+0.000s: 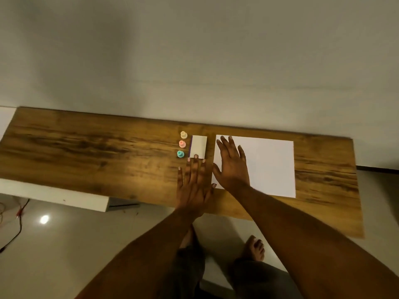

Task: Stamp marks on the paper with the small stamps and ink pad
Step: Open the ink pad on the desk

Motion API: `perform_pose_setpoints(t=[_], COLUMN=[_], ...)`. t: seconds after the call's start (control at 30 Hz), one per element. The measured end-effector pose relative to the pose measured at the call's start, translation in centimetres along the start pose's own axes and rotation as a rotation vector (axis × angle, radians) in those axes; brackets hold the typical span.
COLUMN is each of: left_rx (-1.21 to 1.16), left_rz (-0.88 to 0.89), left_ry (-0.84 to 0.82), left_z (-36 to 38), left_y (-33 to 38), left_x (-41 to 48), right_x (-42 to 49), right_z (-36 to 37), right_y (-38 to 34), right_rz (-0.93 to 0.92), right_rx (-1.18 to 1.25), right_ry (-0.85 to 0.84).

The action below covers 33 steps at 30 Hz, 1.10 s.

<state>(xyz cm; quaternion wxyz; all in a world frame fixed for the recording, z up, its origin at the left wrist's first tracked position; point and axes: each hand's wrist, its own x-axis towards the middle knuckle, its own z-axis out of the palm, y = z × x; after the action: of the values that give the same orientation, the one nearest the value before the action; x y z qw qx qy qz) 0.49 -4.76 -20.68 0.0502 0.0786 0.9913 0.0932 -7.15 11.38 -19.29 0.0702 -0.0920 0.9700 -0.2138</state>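
A blank white sheet of paper (269, 167) lies on the wooden table (86, 152). To its left sits a white ink pad box (198, 145) with its lid shut and a purple edge. Three small stamps stand in a column left of the box: a cream stamp (183, 134), a pink stamp (182, 144) and a teal stamp (180, 154). My left hand (194, 182) lies flat with fingers spread, its fingertips at the near edge of the ink pad box. My right hand (232, 165) rests flat and open on the left part of the paper. Neither hand holds anything.
The table stands against a plain wall. Below its near edge are a pale floor, my bare feet (254, 247) and a white ledge (54, 195) at left. Cables (17, 229) trail on the floor at far left.
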Motion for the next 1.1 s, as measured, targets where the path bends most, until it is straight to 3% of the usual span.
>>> perform_pose_setpoints(t=[0.23, 0.6, 0.87, 1.1], left_rx=[-0.115, -0.151, -0.164, -0.204], left_rz=[-0.019, -0.085, -0.264, -0.297], left_ry=[0.134, 0.274, 0.139, 0.07], left_z=[5.1, 8.1, 7.3, 4.3], left_y=[-2.8, -3.9, -3.9, -4.8], left_x=[0.6, 0.4, -1.6, -1.4], right_x=[5.8, 4.6, -0.7, -3.9], right_z=[4.2, 6.8, 5.6, 6.4], right_y=[-0.3, 1.3, -1.9, -4.6], right_rz=[-0.221, -0.3, -0.267, -0.215], right_rx=[-0.067, -0.133, -0.328, -0.3], right_ry=[0.009, 0.05, -0.133, -0.111])
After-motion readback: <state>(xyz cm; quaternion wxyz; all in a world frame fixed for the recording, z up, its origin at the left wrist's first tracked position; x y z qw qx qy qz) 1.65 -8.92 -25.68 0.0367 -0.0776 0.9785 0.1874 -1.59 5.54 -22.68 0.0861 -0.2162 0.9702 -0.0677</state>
